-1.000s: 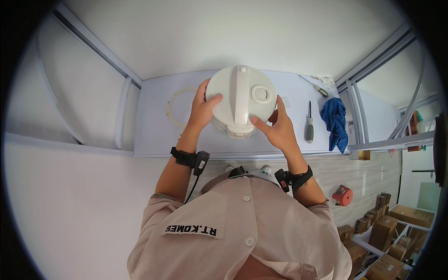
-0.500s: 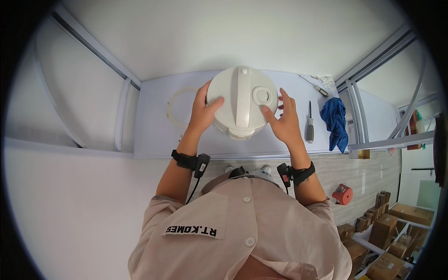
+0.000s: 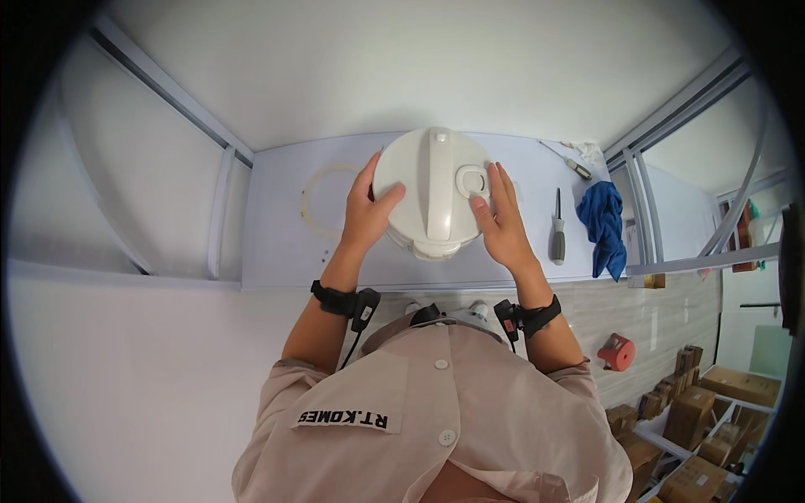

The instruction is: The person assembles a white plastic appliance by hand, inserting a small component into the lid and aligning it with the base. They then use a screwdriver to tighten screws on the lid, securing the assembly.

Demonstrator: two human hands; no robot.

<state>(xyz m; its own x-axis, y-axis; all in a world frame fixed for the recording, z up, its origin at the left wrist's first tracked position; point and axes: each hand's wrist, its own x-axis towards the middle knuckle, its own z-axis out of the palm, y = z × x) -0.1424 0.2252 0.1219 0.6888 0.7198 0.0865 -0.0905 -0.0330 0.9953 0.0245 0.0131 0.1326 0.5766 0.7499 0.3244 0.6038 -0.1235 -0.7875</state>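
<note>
A round white rice cooker (image 3: 411,180) stands on the table before me, a bar handle across its lid and a round steam vent (image 3: 473,181) to the handle's right. My left hand (image 3: 366,205) is wrapped against the cooker's left side, thumb resting on the lid's edge. On the opposite side my right hand (image 3: 503,222) lies along the cooker, fingers close together and pointing away from me, thumb on the lid just below the vent. The cooker's lower body is mostly hidden under the lid.
On the white table (image 3: 272,243) at left lie a pale ring (image 3: 307,210) and several tiny dark parts (image 3: 325,253). To the right are a grey-handled screwdriver (image 3: 558,241), another screwdriver (image 3: 577,169), a blue cloth (image 3: 602,222) and crumpled white tissue (image 3: 589,151). Metal frame posts flank the table.
My right hand's fingers, spread a little off the cooker before, have come together against its side. The left hand keeps its place on the cooker. The whole view has shifted slightly.
</note>
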